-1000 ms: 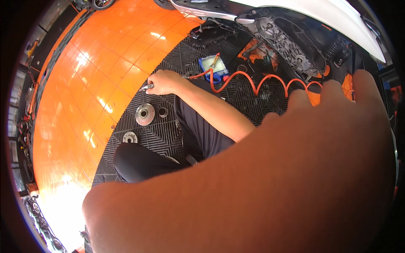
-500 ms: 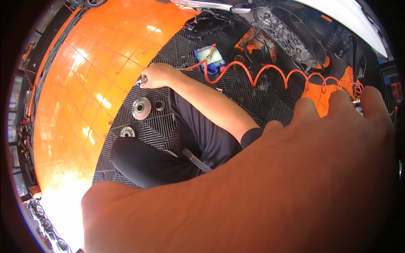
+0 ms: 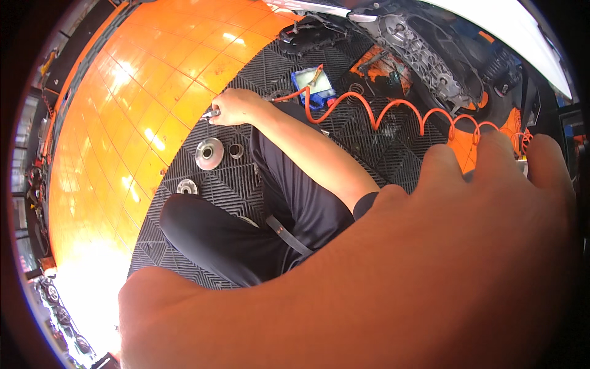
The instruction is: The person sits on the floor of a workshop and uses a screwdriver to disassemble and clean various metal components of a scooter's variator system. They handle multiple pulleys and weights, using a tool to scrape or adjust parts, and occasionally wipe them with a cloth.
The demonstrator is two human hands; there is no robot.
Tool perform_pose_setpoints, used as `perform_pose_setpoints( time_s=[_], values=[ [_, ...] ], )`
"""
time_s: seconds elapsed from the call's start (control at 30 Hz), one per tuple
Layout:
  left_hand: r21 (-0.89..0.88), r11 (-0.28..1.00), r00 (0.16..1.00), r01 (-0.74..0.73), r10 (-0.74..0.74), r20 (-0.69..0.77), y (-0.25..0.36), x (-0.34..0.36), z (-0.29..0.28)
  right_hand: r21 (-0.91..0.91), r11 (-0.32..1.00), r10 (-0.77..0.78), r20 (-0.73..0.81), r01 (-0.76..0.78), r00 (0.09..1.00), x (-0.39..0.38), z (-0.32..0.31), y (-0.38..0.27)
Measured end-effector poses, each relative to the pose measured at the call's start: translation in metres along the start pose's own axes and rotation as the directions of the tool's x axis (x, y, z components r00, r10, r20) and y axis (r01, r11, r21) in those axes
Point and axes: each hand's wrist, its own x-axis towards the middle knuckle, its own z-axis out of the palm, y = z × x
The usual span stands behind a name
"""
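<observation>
Very near the lens, my left hand fills the lower right, its fingers spread and no object visible in it. My right arm reaches forward and left, and my right hand is closed round an air blow gun whose silver nozzle sticks out at the left. A coiled orange air hose runs to that hand. Below it on the mat lie a shiny flared metal disc, a small dark metal bushing and a ring-shaped metal part beside my knee.
A blue tray with pale liquid and an orange-handled brush stands beyond my arm. Behind it are a black part and a vehicle's opened engine case. Black ribbed matting meets orange floor tiles.
The view has shifted slightly, so the floor things sit a little further right and my left knee higher. My right hand keeps hold of the air blow gun; my left hand stays before the lens.
</observation>
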Motion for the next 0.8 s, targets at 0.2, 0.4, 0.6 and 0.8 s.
perform_pose_setpoints(
  time_s=[0.2,0.4,0.6,0.8],
  values=[
    [-0.008,1.000,1.000,0.013,-0.013,0.000,0.001,0.005,-0.001,0.039,0.999,-0.026,-0.035,0.027,0.999,-0.004,-0.003,-0.005],
    [-0.007,0.999,0.999,0.035,-0.035,-0.011,0.002,-0.003,-0.011,0.015,1.000,-0.010,0.013,0.010,1.000,0.003,0.003,-0.010],
    [-0.141,0.989,0.998,0.055,-0.059,-0.024,0.006,0.000,-0.032,0.007,1.000,-0.019,0.004,0.019,1.000,0.001,-0.001,0.003],
    [-0.577,0.802,0.940,0.155,-0.300,-0.165,-0.039,-0.003,-0.059,-0.089,0.996,-0.050,-0.187,0.033,0.981,-0.046,-0.033,0.011]
  ],
)
